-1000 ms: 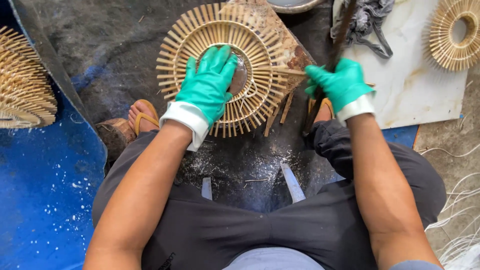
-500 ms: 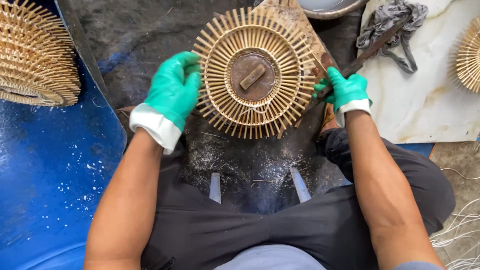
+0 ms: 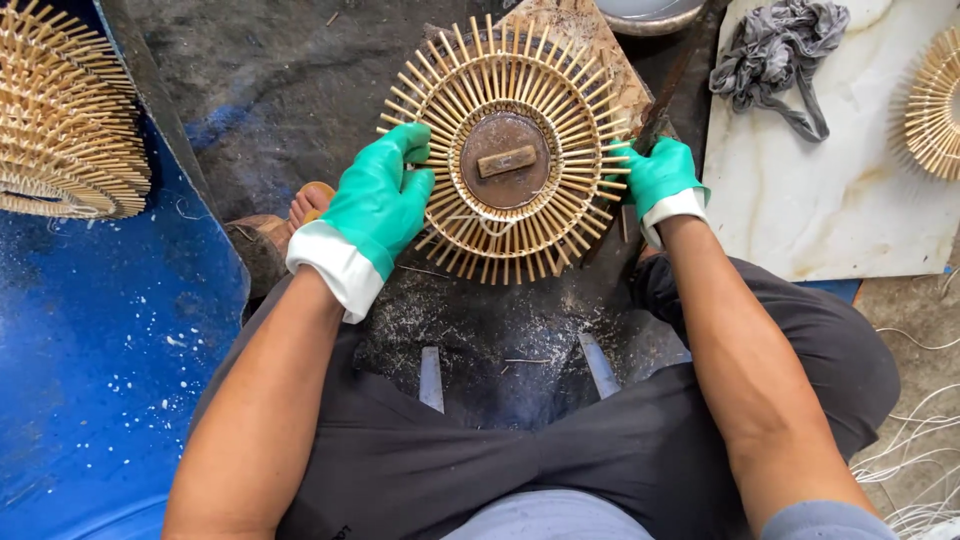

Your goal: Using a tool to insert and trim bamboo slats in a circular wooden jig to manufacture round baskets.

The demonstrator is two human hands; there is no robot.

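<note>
Gripping the round sunburst frame of pale bamboo sticks at its nine o'clock rim, the left hand in its green rubber glove had its fingers curled over the stick ends. At three o'clock the right hand, gloved the same, was clenched around the handle of a dark narrow blade that ran up toward one o'clock, its knuckles just touching the frame's edge. The frame lay flat on a worn wooden block, dead centre before me, with a brown round disc set in its middle.

To do this well, I judged the left hand should pin the rim firmly so the frame could not turn, and the blade should stay angled away from the gloved fingers.

Outward, pale shavings dusted the dark grimy floor at six o'clock. A blue plastic sheet spread at eight o'clock beneath a stack of similar bamboo frames at ten. At two o'clock a white stone slab carried a crumpled grey rag and another bamboo frame.
</note>
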